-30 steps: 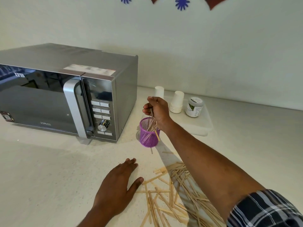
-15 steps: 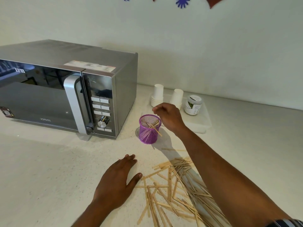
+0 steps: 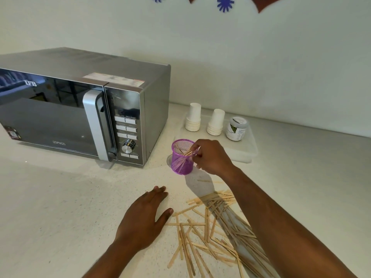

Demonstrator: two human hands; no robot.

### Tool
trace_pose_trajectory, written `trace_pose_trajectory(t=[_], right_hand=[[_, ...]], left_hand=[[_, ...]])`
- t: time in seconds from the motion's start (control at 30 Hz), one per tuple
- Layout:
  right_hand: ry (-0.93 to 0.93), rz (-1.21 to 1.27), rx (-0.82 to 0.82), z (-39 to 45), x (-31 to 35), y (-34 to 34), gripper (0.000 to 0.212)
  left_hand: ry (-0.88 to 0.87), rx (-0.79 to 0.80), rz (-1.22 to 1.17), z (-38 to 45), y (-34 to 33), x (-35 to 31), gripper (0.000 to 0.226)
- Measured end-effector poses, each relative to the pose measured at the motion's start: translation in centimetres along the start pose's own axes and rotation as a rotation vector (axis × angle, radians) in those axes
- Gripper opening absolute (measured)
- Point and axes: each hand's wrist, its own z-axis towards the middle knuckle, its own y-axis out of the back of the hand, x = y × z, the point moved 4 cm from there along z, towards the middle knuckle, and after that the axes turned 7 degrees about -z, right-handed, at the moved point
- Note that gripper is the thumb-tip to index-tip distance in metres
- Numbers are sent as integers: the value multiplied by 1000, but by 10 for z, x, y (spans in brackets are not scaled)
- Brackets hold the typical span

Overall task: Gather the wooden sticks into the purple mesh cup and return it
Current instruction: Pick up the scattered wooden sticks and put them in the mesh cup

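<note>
The purple mesh cup [image 3: 181,159] stands upright on the white counter, just right of the microwave, with several wooden sticks leaning inside it. My right hand [image 3: 213,157] is at the cup's right rim, its fingertips pinched on the rim beside the stick tops. A loose pile of wooden sticks [image 3: 212,227] lies scattered on the counter in front of the cup, partly under my right forearm. My left hand [image 3: 144,219] rests flat on the counter, fingers apart, just left of the pile, holding nothing.
A silver microwave [image 3: 84,109] fills the left side. Behind the cup, a white tray [image 3: 245,151] carries two stacks of paper cups [image 3: 193,119] and a small jar [image 3: 236,128]. The wall runs close behind.
My right hand dropped from above the cup, where it lowered sticks in, to the cup's right rim. The camera view shifted slightly; my left hand stayed flat.
</note>
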Motion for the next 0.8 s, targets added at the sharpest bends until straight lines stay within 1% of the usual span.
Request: trace_pose_trajectory(t=[0.1,0.23,0.33,0.43,0.47,0.5,0.57,0.63,0.73,0.8], right_hand=[[35,69,-101,10,2,9,14],[71,147,-105,23,7,3,19],[60,38,-122,26,4,-6,23],[87,-90,-17,27,4,-18,27],[96,-76,-32,27,4,-18,28],[89,-26,-88,26,4,-15,31],[27,119,-241,18,-2,0,37],[-47,233,-306,8,-16,9,34],[-142,257,-266,-15,-45,6,25],[-174,161,-189,-34,-63,-2,24]], left_hand=[[11,6,-6,0,-1,0,71],[25,1,-9,0,-1,1,72],[31,-3,-13,1,0,1,74],[30,-9,-17,2,0,1,72],[25,-10,-19,2,-1,2,69],[20,-12,-23,1,-1,2,68],[2,-27,-31,0,0,2,66],[-23,-38,-34,0,1,2,65],[-52,-48,-16,1,2,1,63],[-69,-51,2,1,2,0,62]])
